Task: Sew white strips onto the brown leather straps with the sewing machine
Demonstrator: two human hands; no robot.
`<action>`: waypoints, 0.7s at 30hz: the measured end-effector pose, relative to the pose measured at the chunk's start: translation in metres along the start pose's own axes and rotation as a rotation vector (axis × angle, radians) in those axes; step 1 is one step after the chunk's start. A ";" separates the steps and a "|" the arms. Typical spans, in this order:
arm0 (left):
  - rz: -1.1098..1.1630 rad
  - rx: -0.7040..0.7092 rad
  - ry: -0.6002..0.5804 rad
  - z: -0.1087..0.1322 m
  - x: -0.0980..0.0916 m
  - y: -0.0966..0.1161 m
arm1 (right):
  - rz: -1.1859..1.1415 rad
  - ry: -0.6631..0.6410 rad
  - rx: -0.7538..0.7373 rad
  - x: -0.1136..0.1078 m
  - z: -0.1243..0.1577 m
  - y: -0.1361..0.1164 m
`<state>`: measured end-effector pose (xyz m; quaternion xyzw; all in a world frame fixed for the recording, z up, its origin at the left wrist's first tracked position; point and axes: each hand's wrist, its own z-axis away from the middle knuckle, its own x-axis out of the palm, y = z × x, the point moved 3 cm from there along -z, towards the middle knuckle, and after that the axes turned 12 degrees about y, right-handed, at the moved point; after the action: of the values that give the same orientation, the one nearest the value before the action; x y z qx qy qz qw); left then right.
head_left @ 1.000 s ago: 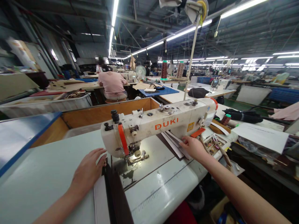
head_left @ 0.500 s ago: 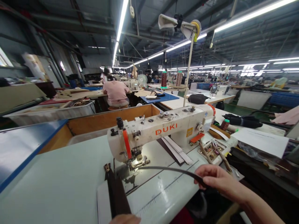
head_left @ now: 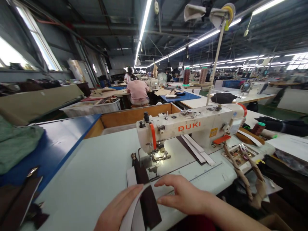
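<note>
My left hand point(head_left: 120, 205) is closed around a strip point(head_left: 135, 208), white on one face, which curves up between its fingers at the table's front. Beside it lies a dark brown strip point(head_left: 150, 208). My right hand point(head_left: 180, 194) is at that strip's right edge, thumb and forefinger apart, with nothing visible between them. A dark zipper piece point(head_left: 137, 166) with a metal pull at its far end lies on the table left of the needle. Just beyond the hands stands the sewing machine point(head_left: 190, 126), its presser foot point(head_left: 160, 156) lit and bare of material.
Under the machine arm lie white and brown strips point(head_left: 198, 149). A tool tray point(head_left: 240, 155) with scissors sits at the right. Dark pieces with metal fittings point(head_left: 19, 199) lie at the left, near a blue-edged table point(head_left: 69, 144). A person in pink point(head_left: 138, 89) sits farther back.
My right hand has let go of the narrow dark strip that ran from the presser foot and moved left. My left hand has come further into view with a white-faced strip. The view has turned left.
</note>
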<state>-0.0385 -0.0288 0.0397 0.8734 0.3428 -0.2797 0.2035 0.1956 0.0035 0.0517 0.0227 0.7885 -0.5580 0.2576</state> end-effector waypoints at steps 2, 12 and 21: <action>-0.189 0.054 0.034 -0.002 -0.002 -0.016 | 0.162 -0.074 -0.200 0.009 -0.005 -0.003; -0.435 0.178 -0.165 0.002 0.053 -0.025 | 0.651 -0.327 -0.579 0.054 0.002 0.003; -0.412 0.220 -0.209 0.006 0.048 -0.023 | 0.766 -0.218 -0.666 0.068 -0.002 0.002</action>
<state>-0.0279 0.0073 0.0015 0.7683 0.4582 -0.4397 0.0805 0.1362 -0.0113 0.0212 0.1680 0.8271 -0.1416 0.5174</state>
